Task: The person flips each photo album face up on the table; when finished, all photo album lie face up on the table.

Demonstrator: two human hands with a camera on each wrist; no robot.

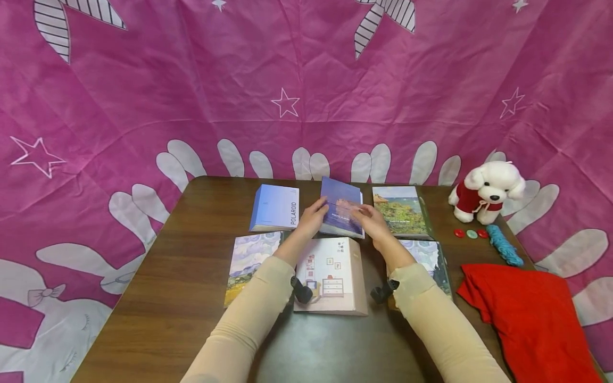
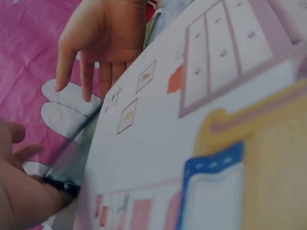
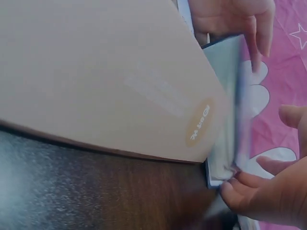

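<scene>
At centre frame, the left hand (image 1: 313,217) and right hand (image 1: 371,222) grip the blue-purple hardcover photo album (image 1: 341,206) by opposite edges, fingers curled; it looks stiff, smooth and fairly light.

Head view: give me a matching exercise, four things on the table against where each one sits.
Things:
1. POLAROID album
2. plush dog
3. red cloth
4. blue album

Places:
A. near right corner
B. far row, left
C. between left hand and right hand
D. far right edge, behind the buttons

Pairs: 1-B, 2-D, 3-A, 4-C
</scene>
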